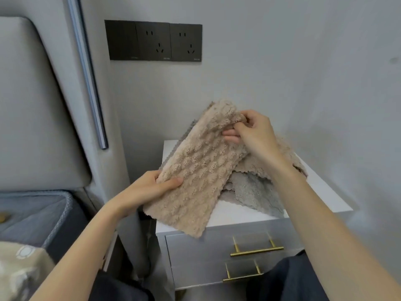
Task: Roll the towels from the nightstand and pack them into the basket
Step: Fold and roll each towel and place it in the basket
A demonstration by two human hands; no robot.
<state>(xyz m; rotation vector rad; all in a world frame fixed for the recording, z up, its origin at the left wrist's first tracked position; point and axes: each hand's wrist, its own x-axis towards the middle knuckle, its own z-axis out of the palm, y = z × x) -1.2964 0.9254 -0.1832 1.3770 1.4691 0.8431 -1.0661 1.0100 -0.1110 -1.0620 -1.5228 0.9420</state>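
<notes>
My left hand pinches the beige towel's near edge; my right hand pinches its far end above the nightstand; a grey towel lies beneath.

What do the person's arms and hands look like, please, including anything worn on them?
Both arms are bare, with no sleeves in view. The left hand and right hand wear no gloves, and no ring, watch or bracelet shows.
</notes>
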